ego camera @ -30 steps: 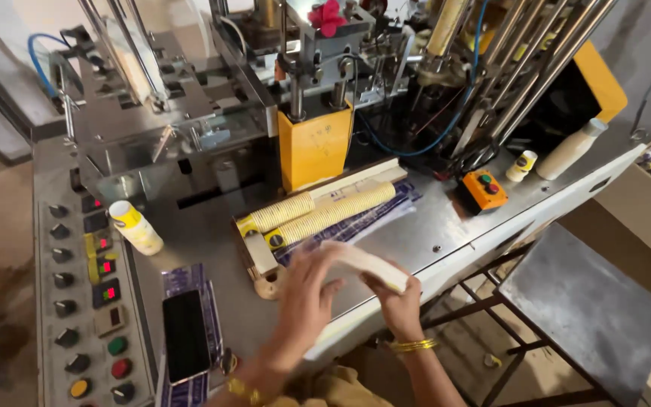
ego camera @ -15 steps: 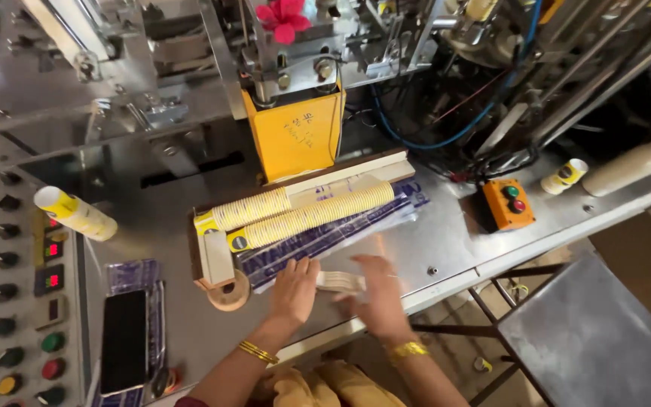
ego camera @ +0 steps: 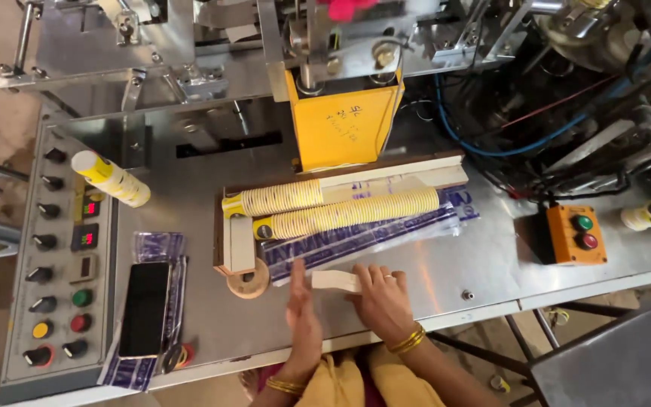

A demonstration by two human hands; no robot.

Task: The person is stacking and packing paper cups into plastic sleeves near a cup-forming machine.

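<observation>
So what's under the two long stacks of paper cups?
The cup stacks lie on a wooden tray, with a printed plastic bag spread beneath and in front. How far the bag reaches under them is covered.

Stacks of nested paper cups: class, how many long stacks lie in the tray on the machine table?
2. The shorter stack lies at the back of the tray; the longer stack lies just in front of it, nearer the hands. Loose cups elsewhere are not counted.
</observation>
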